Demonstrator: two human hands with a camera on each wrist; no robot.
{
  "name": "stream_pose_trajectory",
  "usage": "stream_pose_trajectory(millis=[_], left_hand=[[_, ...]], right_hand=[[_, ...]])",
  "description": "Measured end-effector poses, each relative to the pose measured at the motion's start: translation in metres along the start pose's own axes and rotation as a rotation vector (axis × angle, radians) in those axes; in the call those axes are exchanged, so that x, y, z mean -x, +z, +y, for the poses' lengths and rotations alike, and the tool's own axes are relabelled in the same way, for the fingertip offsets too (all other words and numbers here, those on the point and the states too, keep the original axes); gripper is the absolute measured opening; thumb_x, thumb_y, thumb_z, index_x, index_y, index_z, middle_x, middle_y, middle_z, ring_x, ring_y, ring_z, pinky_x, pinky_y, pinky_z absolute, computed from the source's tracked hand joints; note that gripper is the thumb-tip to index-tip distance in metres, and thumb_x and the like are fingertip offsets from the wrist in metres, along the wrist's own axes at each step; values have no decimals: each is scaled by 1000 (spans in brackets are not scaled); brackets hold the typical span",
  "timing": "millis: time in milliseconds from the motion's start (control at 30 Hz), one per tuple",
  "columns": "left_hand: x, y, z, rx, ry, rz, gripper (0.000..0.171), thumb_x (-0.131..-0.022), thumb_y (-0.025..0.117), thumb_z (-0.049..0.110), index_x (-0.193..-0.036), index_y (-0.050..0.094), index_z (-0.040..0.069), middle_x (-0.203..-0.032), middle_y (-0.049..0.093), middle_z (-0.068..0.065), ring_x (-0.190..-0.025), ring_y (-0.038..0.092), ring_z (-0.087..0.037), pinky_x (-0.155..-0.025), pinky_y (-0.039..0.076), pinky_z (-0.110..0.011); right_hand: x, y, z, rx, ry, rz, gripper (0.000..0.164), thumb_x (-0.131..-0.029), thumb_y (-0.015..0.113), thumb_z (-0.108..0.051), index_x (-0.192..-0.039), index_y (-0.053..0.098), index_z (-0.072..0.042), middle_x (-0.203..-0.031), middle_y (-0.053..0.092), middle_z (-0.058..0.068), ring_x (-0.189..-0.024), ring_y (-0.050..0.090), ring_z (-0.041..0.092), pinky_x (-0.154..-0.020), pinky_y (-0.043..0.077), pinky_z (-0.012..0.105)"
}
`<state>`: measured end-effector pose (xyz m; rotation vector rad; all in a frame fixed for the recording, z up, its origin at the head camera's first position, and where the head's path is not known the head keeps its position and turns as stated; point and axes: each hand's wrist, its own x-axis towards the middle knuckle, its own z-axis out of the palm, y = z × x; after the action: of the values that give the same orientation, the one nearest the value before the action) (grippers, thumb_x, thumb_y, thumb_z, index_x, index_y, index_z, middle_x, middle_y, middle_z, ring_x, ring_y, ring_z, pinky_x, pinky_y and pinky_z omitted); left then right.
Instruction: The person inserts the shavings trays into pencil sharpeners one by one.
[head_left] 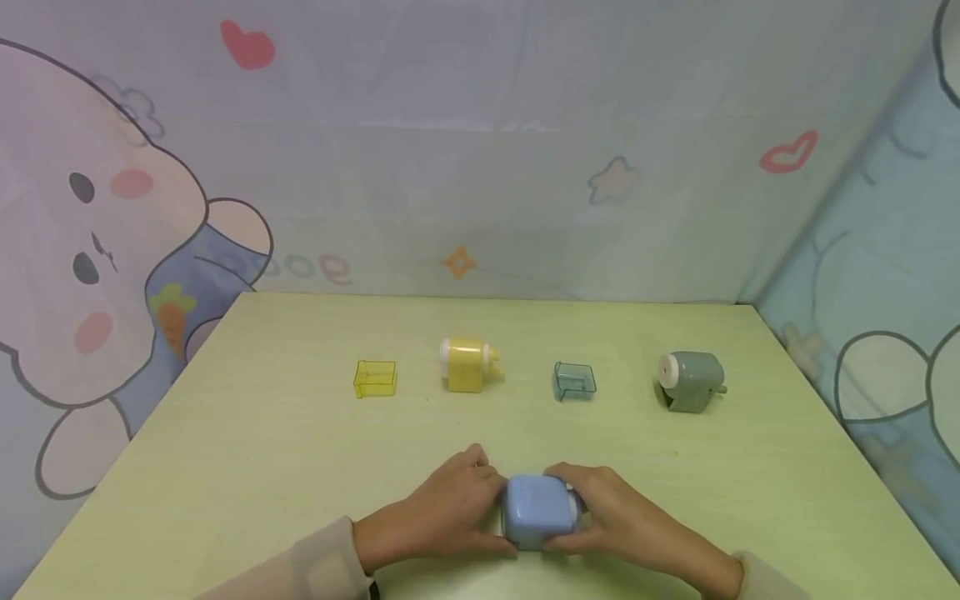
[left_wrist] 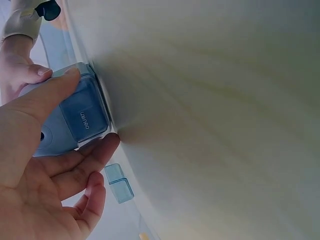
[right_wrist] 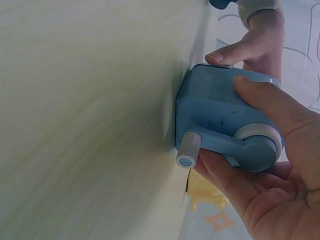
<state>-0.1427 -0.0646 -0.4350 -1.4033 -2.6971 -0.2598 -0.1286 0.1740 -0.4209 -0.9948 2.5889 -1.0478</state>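
A blue desktop pencil sharpener [head_left: 537,510] sits near the front of the table between my two hands. With thumb and fingers, my left hand [head_left: 453,504] holds the side that has the see-through blue shavings drawer [left_wrist: 86,112], which sits inside the body. My right hand [head_left: 626,517] grips the opposite end, thumb on one side and fingers on the other. There the crank handle [right_wrist: 220,142] with its pale knob [right_wrist: 188,150] shows in the right wrist view.
Farther back on the table stand a yellow pencil sharpener [head_left: 465,367] and a grey-green one [head_left: 693,382]. A clear yellow drawer [head_left: 375,379] and a clear blue-green drawer [head_left: 575,380] lie apart from them. A printed curtain [head_left: 465,150] hangs behind the table.
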Motion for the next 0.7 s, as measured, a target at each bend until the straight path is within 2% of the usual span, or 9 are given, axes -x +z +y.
stream_pose_trajectory(millis=[700], left_hand=[[-3, 2, 3, 51, -18, 4, 65, -69, 64, 66, -99, 61, 9, -80, 55, 12, -76, 33, -7, -70, 29, -20]], right_hand=[[-1, -1, -1, -18, -2, -2, 57, -69, 78, -39, -111, 53, -10, -98, 59, -8, -83, 54, 4, -69, 48, 28]])
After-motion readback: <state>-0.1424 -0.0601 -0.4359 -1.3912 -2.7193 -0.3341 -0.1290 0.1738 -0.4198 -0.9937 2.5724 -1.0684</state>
